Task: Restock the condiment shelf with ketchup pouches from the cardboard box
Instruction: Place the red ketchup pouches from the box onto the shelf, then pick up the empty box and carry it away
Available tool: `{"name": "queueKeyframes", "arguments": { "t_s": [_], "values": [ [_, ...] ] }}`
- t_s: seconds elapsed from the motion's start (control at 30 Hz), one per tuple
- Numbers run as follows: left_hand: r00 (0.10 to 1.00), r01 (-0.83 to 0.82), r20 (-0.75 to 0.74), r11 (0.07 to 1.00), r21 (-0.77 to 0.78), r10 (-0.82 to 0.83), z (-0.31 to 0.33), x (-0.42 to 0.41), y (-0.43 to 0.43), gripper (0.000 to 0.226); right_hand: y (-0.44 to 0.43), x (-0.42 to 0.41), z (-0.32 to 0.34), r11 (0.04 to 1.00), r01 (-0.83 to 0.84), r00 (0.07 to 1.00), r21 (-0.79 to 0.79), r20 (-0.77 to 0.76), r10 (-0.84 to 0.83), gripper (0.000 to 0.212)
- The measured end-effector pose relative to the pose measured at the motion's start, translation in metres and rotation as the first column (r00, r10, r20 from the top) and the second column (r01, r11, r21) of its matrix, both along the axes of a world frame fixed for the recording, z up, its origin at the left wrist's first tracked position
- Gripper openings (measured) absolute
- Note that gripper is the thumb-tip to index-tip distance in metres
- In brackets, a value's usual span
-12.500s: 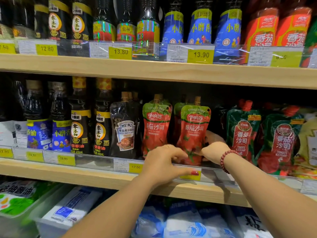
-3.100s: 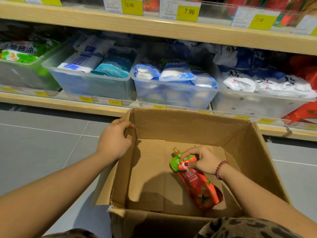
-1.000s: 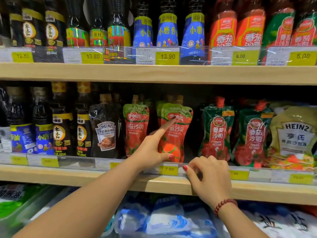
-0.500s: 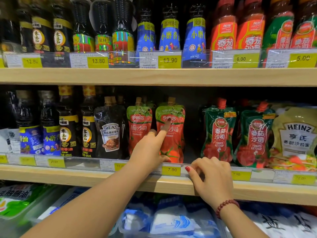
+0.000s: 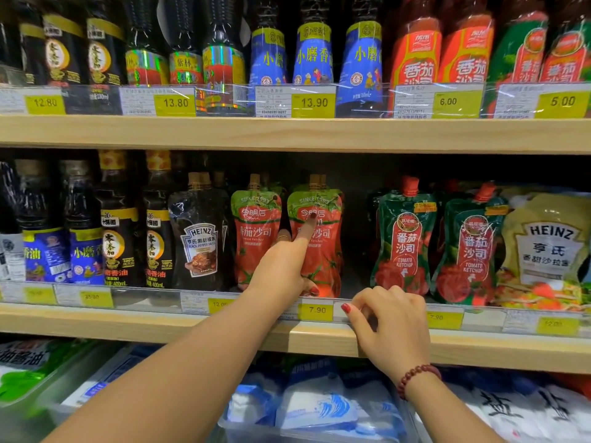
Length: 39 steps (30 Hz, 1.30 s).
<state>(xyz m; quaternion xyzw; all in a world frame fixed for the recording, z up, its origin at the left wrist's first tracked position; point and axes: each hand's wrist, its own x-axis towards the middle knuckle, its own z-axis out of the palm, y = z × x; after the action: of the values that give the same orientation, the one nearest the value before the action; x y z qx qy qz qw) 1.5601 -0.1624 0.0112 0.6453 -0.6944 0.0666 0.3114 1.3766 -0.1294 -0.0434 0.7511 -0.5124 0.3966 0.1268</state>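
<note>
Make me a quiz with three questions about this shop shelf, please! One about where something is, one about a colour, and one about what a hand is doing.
1. Where is the black Heinz pouch?
A. left of the ketchup pouches
B. on the top shelf
C. in the bin below

2. What colour is the bracelet?
A. blue
B. dark red
C. yellow

3. What is the left hand doing?
A. gripping a bottle
B. lying flat on the shelf
C. pressing one finger on a ketchup pouch

Answers:
1. A, it stands just left of the two red pouches with green tops on the middle shelf.
2. B, dark red beads ring the right wrist.
3. C, the fingertip touches the pouch front, while the right hand rests on the shelf edge.
</note>
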Motion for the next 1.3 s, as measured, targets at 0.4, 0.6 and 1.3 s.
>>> {"name": "queueKeyframes", "arguments": {
  "t_s": [0.4, 0.6, 1.3],
  "values": [
    [0.996, -0.019, 0.085, 0.999, 0.032, 0.016, 0.005, -0.005, -0.002, 0.116, 0.001, 0.002, -0.001, 1.000, 0.002, 1.000, -0.012, 0.010, -0.002, 0.019],
    [1.000, -0.005, 0.017, 1.000, -0.011, 0.006, 0.000, -0.004, 0.000, 0.124, 0.001, 0.001, -0.002, 1.000, -0.006, 1.000, -0.015, 0.009, 0.006, 0.018],
    [0.952, 0.223, -0.230, 0.971, 0.080, -0.200, 0.027, 0.026, 0.091, 0.056, 0.014, -0.007, 0.043, 0.860, -0.030, 0.984, 0.509, -0.134, 0.113, 0.015]
  ]
}}
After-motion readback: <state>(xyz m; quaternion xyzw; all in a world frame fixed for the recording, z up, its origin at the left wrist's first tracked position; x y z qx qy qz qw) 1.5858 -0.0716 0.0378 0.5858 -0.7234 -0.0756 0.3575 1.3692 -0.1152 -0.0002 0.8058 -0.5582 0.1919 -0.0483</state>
